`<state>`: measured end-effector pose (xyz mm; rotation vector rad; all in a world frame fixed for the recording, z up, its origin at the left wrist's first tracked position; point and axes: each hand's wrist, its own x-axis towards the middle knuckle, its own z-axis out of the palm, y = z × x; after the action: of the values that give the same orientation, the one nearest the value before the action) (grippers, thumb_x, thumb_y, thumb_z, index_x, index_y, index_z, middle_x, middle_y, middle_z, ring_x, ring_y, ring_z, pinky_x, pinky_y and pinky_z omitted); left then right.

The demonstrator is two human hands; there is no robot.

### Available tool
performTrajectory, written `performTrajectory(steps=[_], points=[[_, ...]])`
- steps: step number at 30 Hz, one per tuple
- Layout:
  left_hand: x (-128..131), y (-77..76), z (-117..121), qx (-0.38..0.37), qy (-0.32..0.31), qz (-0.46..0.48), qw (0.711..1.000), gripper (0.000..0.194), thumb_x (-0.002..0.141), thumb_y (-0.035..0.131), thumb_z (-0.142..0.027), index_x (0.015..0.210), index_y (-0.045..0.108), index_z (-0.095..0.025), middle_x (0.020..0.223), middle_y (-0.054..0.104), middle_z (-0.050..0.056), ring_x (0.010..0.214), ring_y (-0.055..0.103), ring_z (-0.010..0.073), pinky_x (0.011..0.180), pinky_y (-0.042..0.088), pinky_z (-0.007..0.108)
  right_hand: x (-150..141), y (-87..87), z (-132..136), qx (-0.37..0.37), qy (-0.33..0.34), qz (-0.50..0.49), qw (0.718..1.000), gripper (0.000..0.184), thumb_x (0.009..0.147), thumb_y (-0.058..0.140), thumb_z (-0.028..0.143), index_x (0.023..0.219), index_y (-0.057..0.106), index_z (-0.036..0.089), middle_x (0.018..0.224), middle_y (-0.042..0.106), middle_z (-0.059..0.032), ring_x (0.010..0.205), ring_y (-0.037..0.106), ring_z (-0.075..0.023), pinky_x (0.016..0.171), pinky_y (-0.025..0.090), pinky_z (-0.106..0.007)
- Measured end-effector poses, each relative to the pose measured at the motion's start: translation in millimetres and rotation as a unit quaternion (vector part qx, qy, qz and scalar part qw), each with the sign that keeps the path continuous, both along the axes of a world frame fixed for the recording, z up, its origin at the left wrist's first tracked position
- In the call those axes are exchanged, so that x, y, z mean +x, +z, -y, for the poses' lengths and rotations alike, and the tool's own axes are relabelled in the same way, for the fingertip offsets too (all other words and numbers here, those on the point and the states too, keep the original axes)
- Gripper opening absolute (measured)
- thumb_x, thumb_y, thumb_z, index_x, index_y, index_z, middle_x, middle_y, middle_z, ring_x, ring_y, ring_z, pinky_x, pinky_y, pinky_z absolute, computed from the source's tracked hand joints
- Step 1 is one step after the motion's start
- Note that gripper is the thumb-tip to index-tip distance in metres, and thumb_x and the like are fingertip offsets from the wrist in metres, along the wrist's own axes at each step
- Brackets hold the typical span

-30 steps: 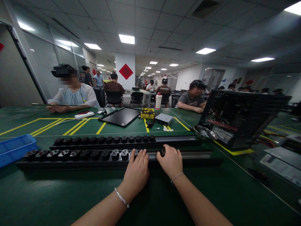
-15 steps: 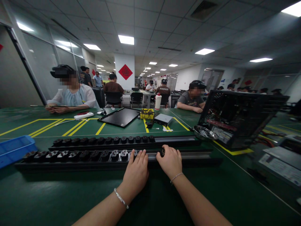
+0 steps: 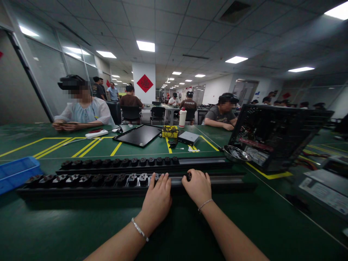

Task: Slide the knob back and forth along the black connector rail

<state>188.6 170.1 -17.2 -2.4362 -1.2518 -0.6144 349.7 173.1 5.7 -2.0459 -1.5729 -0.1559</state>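
Observation:
In front of me lies a long black power track (image 3: 89,193), with several socket modules along its left and middle part. Some modules have pale tops, others dark; one white-topped socket module (image 3: 143,179) sits just left of my left hand (image 3: 160,194). That hand rests on the track with its fingers stretched out, covering what lies beneath. My right hand (image 3: 198,186) is closed around a small black socket module (image 3: 188,176) at the track's bare right stretch. Its fingers hide most of it. Behind runs a second black track (image 3: 202,161) with a row of dark modules.
A blue bin (image 3: 19,172) stands at the left, and an open computer case (image 3: 274,134) at the right beside a metal bowl (image 3: 236,153). Farther back lie a dark flat panel (image 3: 138,135), a grey drive box (image 3: 188,137) and a bottle (image 3: 182,117). Two people sit opposite.
My right hand has shifted very slightly at the track, still around the black socket module. My left hand stays in place. The person opposite at left has tilted the flat thing they hold.

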Motion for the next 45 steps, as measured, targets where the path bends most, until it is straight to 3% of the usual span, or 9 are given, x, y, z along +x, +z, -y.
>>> performTrajectory(steps=[10,17,29,45], points=[[0.1,1.0,0.6,0.009,-0.006,0.002,1.000,0.040,0.084,0.041,-0.021,0.120,0.056,-0.014,0.131,0.054,0.011,0.124,0.047,0.0234,0.111,0.020,0.050,1.1,1.1,0.0,-0.009,-0.001,-0.003,1.000,0.023,0.077,0.049,0.034,0.090,0.063,0.020,0.097,0.067,-0.0068,0.102,0.054,-0.0230,0.101,0.022,-0.045],[-0.9,1.4,0.9,-0.001,-0.008,-0.001,1.000,0.041,0.083,0.041,-0.022,0.121,0.055,-0.013,0.132,0.053,0.013,0.125,0.045,0.0242,0.112,0.018,0.051,0.1,2.3,1.9,0.004,-0.020,-0.006,1.000,0.040,0.076,0.051,0.033,0.111,0.054,0.015,0.104,0.065,-0.0107,0.106,0.053,-0.0249,0.102,0.022,-0.044],[0.2,2.3,1.3,0.002,-0.005,-0.002,1.000,0.041,0.083,0.041,-0.022,0.120,0.055,-0.013,0.132,0.053,0.013,0.125,0.046,0.0243,0.111,0.018,0.050,0.9,3.4,2.5,0.001,-0.009,0.017,1.000,0.013,0.077,0.050,0.032,0.084,0.054,0.022,0.084,0.064,-0.0028,0.093,0.055,-0.0214,0.095,0.026,-0.042],[-0.2,1.6,0.9,0.003,-0.003,-0.003,1.000,0.041,0.083,0.041,-0.022,0.121,0.055,-0.014,0.132,0.053,0.012,0.125,0.045,0.0241,0.112,0.018,0.050,1.8,3.6,1.4,-0.008,-0.011,0.019,1.000,0.012,0.077,0.049,0.033,0.077,0.052,0.021,0.084,0.064,-0.0048,0.092,0.054,-0.0219,0.093,0.028,-0.040]])
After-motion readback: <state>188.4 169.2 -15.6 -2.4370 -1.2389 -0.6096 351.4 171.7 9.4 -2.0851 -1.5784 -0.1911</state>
